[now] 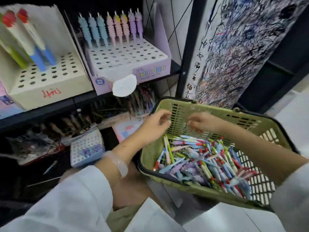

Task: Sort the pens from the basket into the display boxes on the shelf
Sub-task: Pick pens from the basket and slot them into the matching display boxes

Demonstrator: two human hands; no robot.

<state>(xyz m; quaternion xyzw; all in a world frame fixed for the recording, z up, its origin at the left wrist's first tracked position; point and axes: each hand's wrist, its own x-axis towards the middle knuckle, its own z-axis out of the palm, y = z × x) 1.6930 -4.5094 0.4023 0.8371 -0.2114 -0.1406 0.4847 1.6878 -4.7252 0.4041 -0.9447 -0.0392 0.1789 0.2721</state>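
Green plastic basket [205, 111], latticed and black-rimmed, lower right, tilted toward the viewer; its floor is covered by a loose heap of pens [205, 159] in blue, lilac, pink, yellow-green and white with red parts. Above the far end of the basket, the left hand [156, 125] hovers over the near-left rim, fingers loosely curled, nothing visibly held; the right hand [203, 122] hangs just right of it, fingers drooping toward the heap; motion blur hides whether its fingertips pinch a pen. A translucent pale bangle [117, 163] circles the left wrist; both arms wear white sleeves [75, 198].

Up and left of the basket, on the black shelf [80, 99]: a lilac display box [147, 71] printed "UNICORN" on its front panel, its white perforated insert carrying one back row of ridged pens [111, 29], blue, pink and purple from left to right; a white oval tag [124, 87] overlaps the box's front edge. Further left, a cream display box [50, 92] with a red handwritten mark on its front, illegible, holding a few larger red-topped pens [31, 41] with blue and green bases.

Below the shelf, left of the basket: darker, blurred stock and a small pale-blue perforated box [87, 148].

Right of the shelf, behind the basket: an upright panel [242, 47] densely scribbled in ink, with a column of handwritten characters, unreadable.
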